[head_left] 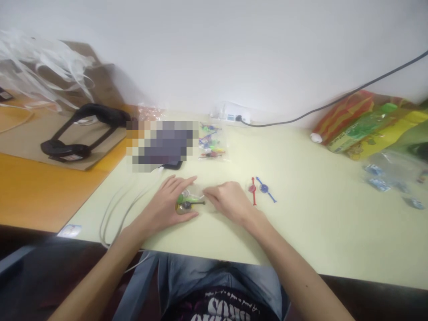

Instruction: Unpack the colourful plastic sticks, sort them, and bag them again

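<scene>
My left hand (167, 203) lies on the pale yellow table (301, 232) with the fingers stretched out wide and the thumb spread toward the near side. In the gap between thumb and forefinger sits a small cluster of plastic toys (186, 203): a green piece, a yellowish one and a thin dark stick pointing right. They touch my left hand and seem to sit in something clear, too blurred to be sure.

My right hand (229, 201) rests just to the right of the cluster, knuckles up and fingers curled down, with the fingertips at its right end. I cannot tell whether they pinch anything.

Just right of my right hand lie a red toy (253, 189) and a blue toy (266, 190), side by side. Farther off, a clear packet of coloured toys (211, 141) lies beyond both hands.
</scene>
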Motion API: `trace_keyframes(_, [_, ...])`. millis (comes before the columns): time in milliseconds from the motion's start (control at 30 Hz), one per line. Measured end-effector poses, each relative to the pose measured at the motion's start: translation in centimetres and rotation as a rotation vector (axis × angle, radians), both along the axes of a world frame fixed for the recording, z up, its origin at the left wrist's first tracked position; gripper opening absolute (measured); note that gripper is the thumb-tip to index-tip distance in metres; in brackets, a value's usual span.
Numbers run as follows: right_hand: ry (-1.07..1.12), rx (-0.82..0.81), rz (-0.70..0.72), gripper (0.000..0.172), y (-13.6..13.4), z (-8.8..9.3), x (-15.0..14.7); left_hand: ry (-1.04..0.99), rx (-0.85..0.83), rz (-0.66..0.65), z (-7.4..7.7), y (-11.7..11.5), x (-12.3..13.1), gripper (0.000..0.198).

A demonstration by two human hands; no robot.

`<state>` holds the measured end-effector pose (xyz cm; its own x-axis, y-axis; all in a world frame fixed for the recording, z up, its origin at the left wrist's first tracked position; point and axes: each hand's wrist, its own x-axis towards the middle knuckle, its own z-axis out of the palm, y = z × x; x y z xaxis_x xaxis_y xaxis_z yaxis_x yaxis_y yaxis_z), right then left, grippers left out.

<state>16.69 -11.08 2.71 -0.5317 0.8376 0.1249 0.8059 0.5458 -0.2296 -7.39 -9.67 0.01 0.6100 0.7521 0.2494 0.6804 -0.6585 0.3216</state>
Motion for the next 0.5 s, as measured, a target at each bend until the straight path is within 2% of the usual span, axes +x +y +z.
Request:
trace_keyframes(100, [0.046,0.008,-0.179,0.031,-2.1,0.3,3.0,0.0,-0.014,0.006,0.0,0.0,-0.1,0.087])
trace_keyframes(200, [0.017,-0.023,-0.631,0.023,-4.5,-0.1,5.9,0.011,-0.028,0.002,-0.1,0.0,-0.2,0.086])
trace_keyframes(267, [-0.031,-0.082,-0.777,0.025,-5.7,-0.7,7.0,0.015,-0.027,0.001,-0.1,0.0,-0.2,0.087])
trace_keyframes(333, [-0.047,-0.138,-0.805,0.024,-6.4,-1.3,7.4,0.021,-0.023,0.005,-0.2,0.0,-0.2,0.087])
trace_keyframes(433, [-0.019,-0.187,-0.781,0.017,-6.3,-1.9,7.4,0.019,-0.009,0.008,-0.3,0.1,-0.2,0.088])
trace_keyframes(500, [0.002,-0.204,-0.767,0.019,-6.1,-2.1,7.4,0.009,-0.001,0.001,-0.2,0.1,-0.2,0.088])
